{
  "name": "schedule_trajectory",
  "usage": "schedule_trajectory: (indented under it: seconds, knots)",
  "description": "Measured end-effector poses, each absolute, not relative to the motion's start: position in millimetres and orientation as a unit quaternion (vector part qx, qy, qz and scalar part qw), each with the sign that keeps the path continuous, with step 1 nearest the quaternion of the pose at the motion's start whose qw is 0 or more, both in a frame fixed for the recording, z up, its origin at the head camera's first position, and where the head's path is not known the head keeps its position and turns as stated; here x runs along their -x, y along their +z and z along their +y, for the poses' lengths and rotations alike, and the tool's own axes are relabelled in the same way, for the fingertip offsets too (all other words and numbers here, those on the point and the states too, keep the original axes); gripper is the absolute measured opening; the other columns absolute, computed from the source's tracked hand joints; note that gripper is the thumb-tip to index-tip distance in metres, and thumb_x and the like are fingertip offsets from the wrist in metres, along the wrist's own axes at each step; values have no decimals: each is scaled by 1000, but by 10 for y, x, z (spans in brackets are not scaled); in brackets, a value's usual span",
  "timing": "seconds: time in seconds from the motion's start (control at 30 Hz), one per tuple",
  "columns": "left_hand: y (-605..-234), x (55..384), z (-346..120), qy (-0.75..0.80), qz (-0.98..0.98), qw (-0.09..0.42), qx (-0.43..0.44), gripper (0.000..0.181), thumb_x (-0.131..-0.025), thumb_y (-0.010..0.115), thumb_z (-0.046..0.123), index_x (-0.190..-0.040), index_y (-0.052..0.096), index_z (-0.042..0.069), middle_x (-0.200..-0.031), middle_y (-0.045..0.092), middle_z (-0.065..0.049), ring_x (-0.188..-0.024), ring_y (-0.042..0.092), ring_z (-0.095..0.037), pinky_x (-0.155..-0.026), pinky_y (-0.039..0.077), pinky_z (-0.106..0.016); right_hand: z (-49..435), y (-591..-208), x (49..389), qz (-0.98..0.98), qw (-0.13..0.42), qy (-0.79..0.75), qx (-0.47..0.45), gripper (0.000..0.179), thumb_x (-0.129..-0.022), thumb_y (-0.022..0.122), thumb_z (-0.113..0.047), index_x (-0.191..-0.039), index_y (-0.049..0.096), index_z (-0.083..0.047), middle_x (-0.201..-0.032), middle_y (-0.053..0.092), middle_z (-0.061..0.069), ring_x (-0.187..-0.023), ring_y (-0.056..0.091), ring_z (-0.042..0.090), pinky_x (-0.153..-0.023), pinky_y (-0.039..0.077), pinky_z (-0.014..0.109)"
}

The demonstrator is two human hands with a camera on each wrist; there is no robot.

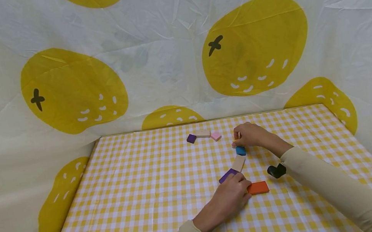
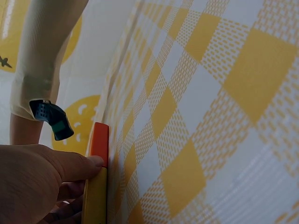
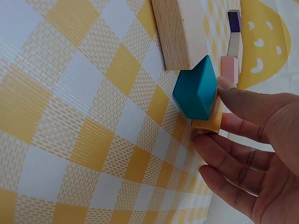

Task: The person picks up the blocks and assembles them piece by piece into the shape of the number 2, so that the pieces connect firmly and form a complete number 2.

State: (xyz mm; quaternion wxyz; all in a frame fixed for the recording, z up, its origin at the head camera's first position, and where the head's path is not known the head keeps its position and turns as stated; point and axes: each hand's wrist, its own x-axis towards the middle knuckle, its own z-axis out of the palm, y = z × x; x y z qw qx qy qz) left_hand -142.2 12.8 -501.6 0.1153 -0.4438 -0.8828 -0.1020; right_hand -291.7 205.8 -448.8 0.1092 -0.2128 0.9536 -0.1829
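Note:
In the head view my left hand (image 1: 226,196) is low on the tablecloth, beside a flat red-orange block (image 1: 258,188). The left wrist view has its thumb and fingers pinching a yellow block (image 2: 95,196) end to end with the red one; the hand hides this yellow block from above. Farther back, my right hand (image 1: 252,135) pinches a small orange-yellow block (image 3: 207,125) between thumb and fingers, right against a blue block (image 1: 240,151). A bare wooden block (image 1: 238,163) and a purple block (image 1: 227,175) continue in a curved line from the blue one toward my left hand.
Toward the back edge, a small dark purple block (image 1: 191,138), a pale wooden block (image 1: 203,133) and a pink block (image 1: 216,136) lie in a row. A yellow-checked cloth (image 1: 140,199) covers the table, and a fruit-print sheet (image 1: 165,64) hangs behind it.

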Motion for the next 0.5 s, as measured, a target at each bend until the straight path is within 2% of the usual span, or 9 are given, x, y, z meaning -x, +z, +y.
schedule_trajectory:
  seconds: [0.5]
  knots:
    - [-5019, 1424, 134, -98, -885, 121, 439, 21, -93, 75, 33, -109, 75, 19, -104, 63, 7, -93, 57, -5, -85, 44, -15, 2076, -4492, 2902, 954, 101, -182, 214, 22, -91, 78, -29, -92, 68, -9, -85, 66, 6, -69, 57, 18, -63, 47, 34]
